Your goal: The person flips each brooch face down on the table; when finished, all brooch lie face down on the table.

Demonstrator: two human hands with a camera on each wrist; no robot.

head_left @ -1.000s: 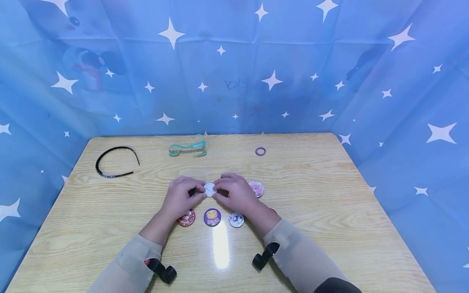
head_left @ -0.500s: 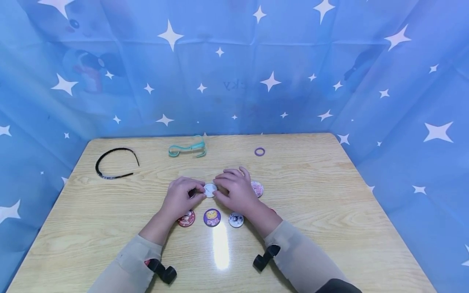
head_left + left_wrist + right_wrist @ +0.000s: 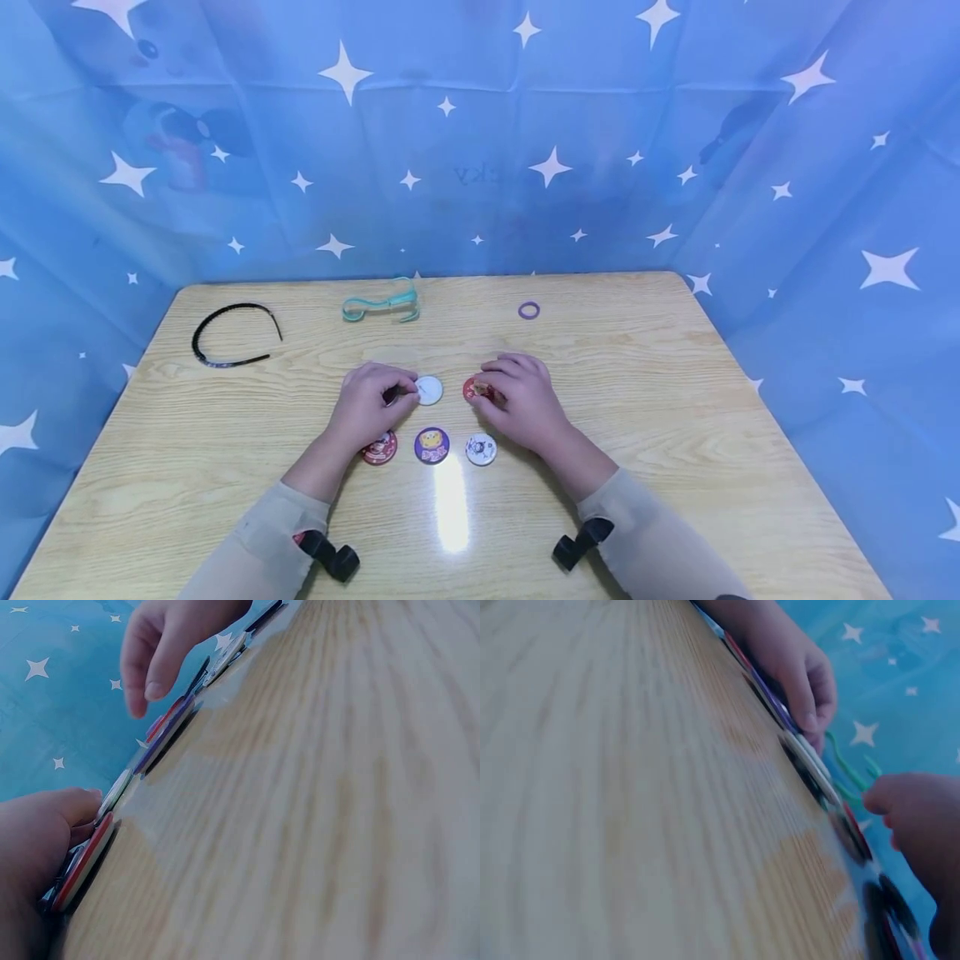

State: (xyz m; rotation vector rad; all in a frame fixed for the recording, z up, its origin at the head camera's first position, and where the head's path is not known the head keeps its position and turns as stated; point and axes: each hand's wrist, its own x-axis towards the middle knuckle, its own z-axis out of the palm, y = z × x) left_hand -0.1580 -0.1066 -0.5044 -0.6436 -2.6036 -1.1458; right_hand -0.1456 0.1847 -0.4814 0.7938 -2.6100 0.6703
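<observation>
A round white badge (image 3: 430, 390) with a thin line on its face lies flat, its edge in the left hand's (image 3: 375, 397) fingertips. To its right, just apart, sits a red badge (image 3: 469, 389), half hidden behind the right hand (image 3: 522, 398).

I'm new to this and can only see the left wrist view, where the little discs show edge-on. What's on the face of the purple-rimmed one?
Observer: The flat, round purple disc has a yellow cartoon figure on its face.
Visitor: And the pale-edged one by the left hand?
Observer: From the head view, that flat, round white disc looks mostly plain, with a faint line on it.
Visitor: Is there anything I'm missing over at the table's far left?
Observer: Yes, a thin, curved black headband lies there, its open side facing right.
</observation>
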